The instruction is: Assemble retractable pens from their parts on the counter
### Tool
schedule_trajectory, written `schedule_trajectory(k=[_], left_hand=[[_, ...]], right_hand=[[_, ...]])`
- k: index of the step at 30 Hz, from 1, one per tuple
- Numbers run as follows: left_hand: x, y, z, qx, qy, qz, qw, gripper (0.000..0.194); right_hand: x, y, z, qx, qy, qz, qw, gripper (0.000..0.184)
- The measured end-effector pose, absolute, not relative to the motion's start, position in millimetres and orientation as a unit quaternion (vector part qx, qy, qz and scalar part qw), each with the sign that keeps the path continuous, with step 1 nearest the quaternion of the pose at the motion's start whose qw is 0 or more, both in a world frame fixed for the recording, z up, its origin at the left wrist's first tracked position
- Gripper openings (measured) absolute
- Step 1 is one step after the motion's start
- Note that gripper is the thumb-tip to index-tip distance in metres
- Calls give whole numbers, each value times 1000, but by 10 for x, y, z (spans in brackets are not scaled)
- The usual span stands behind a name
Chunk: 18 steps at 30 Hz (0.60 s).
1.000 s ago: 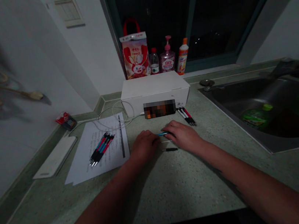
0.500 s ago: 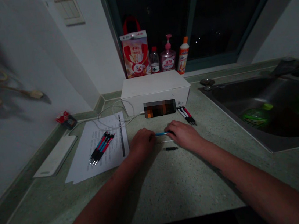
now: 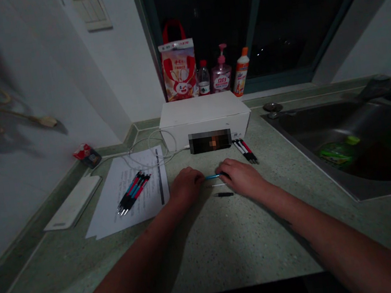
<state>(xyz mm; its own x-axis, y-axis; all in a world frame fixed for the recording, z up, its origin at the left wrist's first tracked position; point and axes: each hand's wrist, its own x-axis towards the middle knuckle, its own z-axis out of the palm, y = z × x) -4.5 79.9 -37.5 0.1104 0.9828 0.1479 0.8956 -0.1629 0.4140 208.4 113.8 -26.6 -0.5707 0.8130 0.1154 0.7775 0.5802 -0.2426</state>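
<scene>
Between my two hands a blue pen barrel (image 3: 212,176) lies level, just above or on the counter; I cannot tell which. My left hand (image 3: 187,186) is closed on its left end, while my right hand (image 3: 240,175) pinches the dark right end. The fingers hide both ends. Close below the barrel is a thin white pen refill (image 3: 216,185) lying sideways. Nearer to me rests a short black pen grip section (image 3: 223,194) with a pointed tip on its left.
Several pens (image 3: 134,193) lie on printed paper sheets (image 3: 108,212) at left. More pens (image 3: 244,151) lie by a white box (image 3: 203,111) and a blurred-out phone (image 3: 210,141). A white power bank-like slab (image 3: 74,202) sits far left; the sink (image 3: 308,150) is at right.
My left hand has drawn slightly left, so more of the blue barrel shows between the hands than a second ago. My right hand has stayed nearly in place.
</scene>
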Motion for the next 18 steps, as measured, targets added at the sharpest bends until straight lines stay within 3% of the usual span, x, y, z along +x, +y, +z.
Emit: schedule_trajectory(k=[12,18], left_hand=[[-20,814,-378,730,623,239,146,10],[-32,744,-328,719,628,259,149,14]], right_hand=[[2102,1166,-292,-392,-909,57,126,19],[2094,1167,-255,-482,-856,66,175,15]])
